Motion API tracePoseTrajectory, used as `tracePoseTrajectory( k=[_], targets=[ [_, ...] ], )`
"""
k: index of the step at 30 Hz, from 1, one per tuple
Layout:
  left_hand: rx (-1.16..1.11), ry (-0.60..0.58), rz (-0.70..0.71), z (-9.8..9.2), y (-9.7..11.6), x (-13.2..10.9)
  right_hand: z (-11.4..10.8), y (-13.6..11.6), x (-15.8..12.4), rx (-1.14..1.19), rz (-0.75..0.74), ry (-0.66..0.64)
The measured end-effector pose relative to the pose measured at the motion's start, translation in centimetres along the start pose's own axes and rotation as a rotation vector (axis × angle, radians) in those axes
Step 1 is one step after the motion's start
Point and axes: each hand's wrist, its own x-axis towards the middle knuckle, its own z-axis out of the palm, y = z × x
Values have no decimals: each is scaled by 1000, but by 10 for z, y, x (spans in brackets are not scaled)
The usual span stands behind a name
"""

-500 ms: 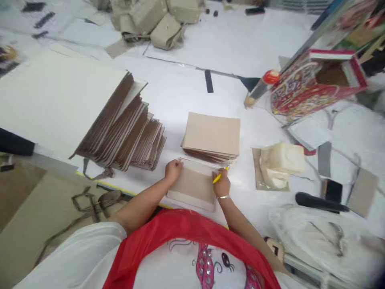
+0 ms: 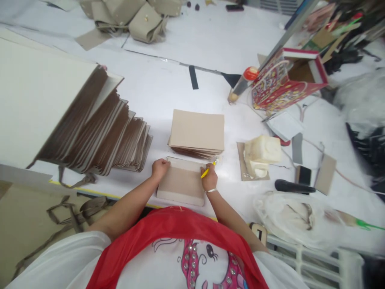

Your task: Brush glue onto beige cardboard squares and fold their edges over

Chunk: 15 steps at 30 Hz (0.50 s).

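Head view, left fingers (image 2: 164, 163) pinching panel (image 2: 182, 180), right fingers (image 2: 212, 169) gripping tool (image 2: 205, 173), open red bag (image 2: 288, 96)

Pretty sure I'm looking in remotely on a workshop: big white worktable (image 2: 156, 86), thick stacks of cut panels (image 2: 197, 130), one beige panel (image 2: 181, 180) being worked by hand, plus a heap of what look like tan bags (image 2: 146, 24) across the table.

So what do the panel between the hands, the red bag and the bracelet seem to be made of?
Panel: matt, perhaps leather-like sheet or board; it lies flat, tan with a paler border, but the look leaves it open.
Bag: probably printed paper or card, since its walls stand stiffly.
Bracelet: likely polished metal, judging by its pale, silvery look.
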Motion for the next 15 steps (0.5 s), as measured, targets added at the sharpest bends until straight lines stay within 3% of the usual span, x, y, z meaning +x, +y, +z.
tracePoseTrajectory(
  k=[15],
  targets=[
    [39, -27, -1, -3, 6, -7, 0, 1, 2, 2, 9, -15]
  ],
)
